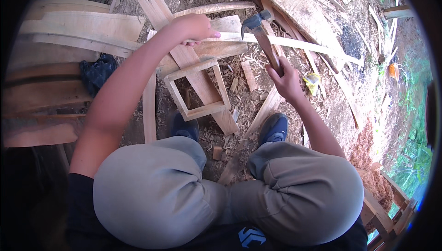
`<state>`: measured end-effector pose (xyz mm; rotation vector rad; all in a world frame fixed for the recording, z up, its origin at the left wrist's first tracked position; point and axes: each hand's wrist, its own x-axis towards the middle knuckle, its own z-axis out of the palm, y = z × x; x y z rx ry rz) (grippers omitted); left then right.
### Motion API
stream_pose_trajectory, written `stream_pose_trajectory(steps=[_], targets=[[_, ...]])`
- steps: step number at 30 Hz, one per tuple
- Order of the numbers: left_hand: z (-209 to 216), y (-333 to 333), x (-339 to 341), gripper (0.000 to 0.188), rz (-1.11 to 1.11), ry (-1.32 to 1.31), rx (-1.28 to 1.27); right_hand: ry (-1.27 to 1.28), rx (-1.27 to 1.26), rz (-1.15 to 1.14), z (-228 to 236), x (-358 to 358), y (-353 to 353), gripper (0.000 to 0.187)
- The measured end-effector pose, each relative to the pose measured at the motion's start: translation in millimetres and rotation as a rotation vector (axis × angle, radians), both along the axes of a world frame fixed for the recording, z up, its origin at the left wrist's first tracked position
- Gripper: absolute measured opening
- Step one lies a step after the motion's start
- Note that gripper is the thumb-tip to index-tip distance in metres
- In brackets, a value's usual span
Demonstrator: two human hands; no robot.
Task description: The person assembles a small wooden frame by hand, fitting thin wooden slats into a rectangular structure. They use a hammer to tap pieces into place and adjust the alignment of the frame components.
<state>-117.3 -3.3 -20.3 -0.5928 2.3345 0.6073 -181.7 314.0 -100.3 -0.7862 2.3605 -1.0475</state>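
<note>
My left hand [197,29] is closed around a long, thin wooden strip [294,44], which stretches out to the right. In my right hand [289,81] is a claw hammer [268,44], gripped by its wooden handle with the head raised toward the far side. A small rectangular wooden frame [206,110] sits between the hands and my feet, tilted, with an open middle. A plank [186,58] runs slantwise beneath the frame and past my left hand. The hammer head looks close to the strip; whether they touch I cannot tell.
Boards [92,24] are piled at the left, beside a dark plastic bag [97,74]. A broad slab [294,9] lies at the far right. Wood chips and offcuts cover the ground. A yellow packet [312,82] rests right of the hammer. My shoes [273,129] are near the frame.
</note>
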Motion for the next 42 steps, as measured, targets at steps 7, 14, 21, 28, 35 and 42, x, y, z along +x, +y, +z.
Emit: stream_pose_trajectory(steps=[7, 14, 21, 28, 35, 42], targets=[[-11, -7, -11, 0.048, 0.045, -0.094, 0.104, 0.022, 0.017, 0.010, -16, -8, -3, 0.032], [-9, -2, -8, 0.041, 0.068, -0.062, 0.097, 0.077, -0.040, -0.020, -28, 6, -3, 0.026], [-13, -5, -3, 0.044, 0.102, -0.083, 0.092, 0.180, -0.119, -0.086, -6, -1, -9, 0.025], [-14, -4, -10, 0.046, 0.008, -0.093, 0.021, 0.106, -0.046, -0.096, -22, 2, -2, 0.028], [-13, -2, -12, 0.049, 0.012, -0.083, 0.067, 0.230, -0.007, -0.033, -31, 14, -1, 0.028], [-11, -1, -9, 0.048, 0.001, -0.085, 0.070, 0.012, -0.063, -0.162, 6, 13, -10, 0.025]])
